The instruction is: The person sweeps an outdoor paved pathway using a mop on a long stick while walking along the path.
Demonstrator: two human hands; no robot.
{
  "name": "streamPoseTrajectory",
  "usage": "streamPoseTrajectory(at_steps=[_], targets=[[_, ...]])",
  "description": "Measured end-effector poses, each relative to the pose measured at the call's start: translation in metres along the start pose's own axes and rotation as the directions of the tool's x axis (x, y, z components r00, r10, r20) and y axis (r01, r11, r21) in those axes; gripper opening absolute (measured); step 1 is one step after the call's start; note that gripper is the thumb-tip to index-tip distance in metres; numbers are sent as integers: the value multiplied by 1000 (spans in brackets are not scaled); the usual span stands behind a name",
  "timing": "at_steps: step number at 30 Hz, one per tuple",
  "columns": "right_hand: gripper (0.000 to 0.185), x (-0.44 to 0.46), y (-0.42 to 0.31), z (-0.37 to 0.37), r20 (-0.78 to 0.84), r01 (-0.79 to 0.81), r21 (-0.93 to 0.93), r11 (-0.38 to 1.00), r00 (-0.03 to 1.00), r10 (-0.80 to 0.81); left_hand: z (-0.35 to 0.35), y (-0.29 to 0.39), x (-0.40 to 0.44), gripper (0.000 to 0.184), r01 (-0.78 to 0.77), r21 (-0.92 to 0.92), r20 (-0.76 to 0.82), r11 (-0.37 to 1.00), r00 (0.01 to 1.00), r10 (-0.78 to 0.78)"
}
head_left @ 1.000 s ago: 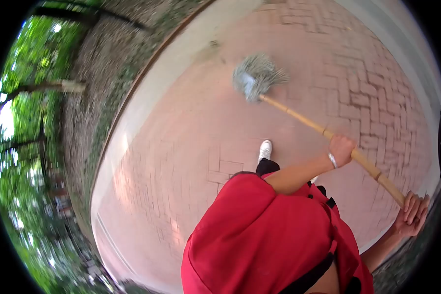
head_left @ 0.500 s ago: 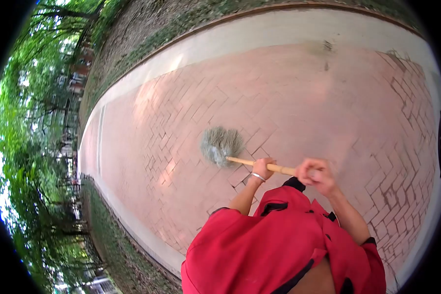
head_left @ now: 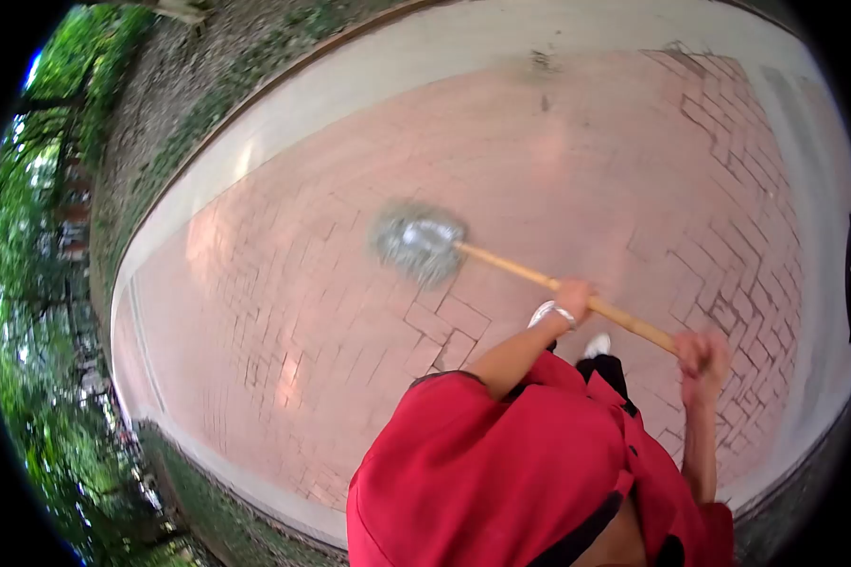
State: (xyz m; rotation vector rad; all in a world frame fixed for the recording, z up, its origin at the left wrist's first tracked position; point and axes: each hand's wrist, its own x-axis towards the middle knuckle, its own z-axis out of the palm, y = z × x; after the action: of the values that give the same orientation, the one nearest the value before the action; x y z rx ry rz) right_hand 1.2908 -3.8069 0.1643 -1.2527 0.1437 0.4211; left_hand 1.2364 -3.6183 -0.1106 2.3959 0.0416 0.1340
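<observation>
A mop with a grey, stringy head (head_left: 416, 241) is over the brick paving, blurred by motion. Its bamboo handle (head_left: 511, 264) slants down to the right. My left hand (head_left: 575, 300), with a silvery band at the wrist, is wrapped round the middle of the handle. Further along, my right hand (head_left: 702, 359) is closed round the handle's upper end and slightly blurred. Whether the mop strands touch the ground cannot be made out.
Pinkish brick paving (head_left: 284, 236) has a pale concrete border (head_left: 350, 90). Beyond the border lie soil and low plants (head_left: 189, 104), with trees at the left. Two white shoes (head_left: 598, 346) show below the handle. A red garment covers my body.
Since half a second ago, my hands have moved right and further apart along the handle. Over the full second, the mop head has swung left and lower in view. The camera view has also shifted.
</observation>
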Motion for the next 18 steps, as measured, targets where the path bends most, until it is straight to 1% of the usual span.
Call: streamPoseTrajectory(at_steps=[1,3,4,5,6,7,9,10,11,12,13,14,15,16,18], targets=[[41,-15,-20,-16,-122,38,10,999,992,-37,15,29,23,14,-92,-22,53,996,994,93],[40,-37,-46,-31,-197,214,-33,976,956,-217,33,81,67,15,-263,-67,126,963,955,269],[40,-37,-53,-30,-215,221,-39,974,950,-224,39,100,90,15,-343,-85,146,936,925,352],[39,-38,-58,-25,-279,264,-73,962,920,-274,46,112,116,15,-356,-94,151,930,918,367],[39,-36,-62,-24,-336,306,-108,946,884,-324,53,121,144,15,-332,-88,293,939,892,343],[39,-33,-61,-29,-343,317,-104,943,878,-333,52,129,163,15,-310,-71,428,948,849,310],[37,-21,-56,-42,-426,367,-47,929,834,-351,35,150,187,13,-346,-63,400,936,851,341],[36,-18,-58,-49,-354,468,-44,882,819,-452,21,155,207,12,-368,-50,368,929,858,359],[34,-17,-63,-51,-285,551,-23,834,796,-534,2,164,218,9,-370,-50,265,928,891,370],[30,-9,-81,-44,-89,599,-37,800,795,-600,-11,171,222,6,-363,-55,161,930,916,367],[28,-2,-92,-41,-128,574,-84,815,805,-580,-2,169,234,7,-374,17,245,927,901,359],[28,5,-103,-47,-132,567,-34,823,814,-566,7,167,254,8,-378,92,312,921,889,334],[30,10,-118,-65,-136,576,-53,816,805,-577,2,172,262,9,-364,108,287,925,902,322],[29,18,-140,-59,-21,600,18,800,800,-600,-10,180,268,10,-349,125,268,929,913,307],[29,37,-185,-47,208,598,169,783,755,-622,-73,191,266,9,-383,117,112,916,922,371]])
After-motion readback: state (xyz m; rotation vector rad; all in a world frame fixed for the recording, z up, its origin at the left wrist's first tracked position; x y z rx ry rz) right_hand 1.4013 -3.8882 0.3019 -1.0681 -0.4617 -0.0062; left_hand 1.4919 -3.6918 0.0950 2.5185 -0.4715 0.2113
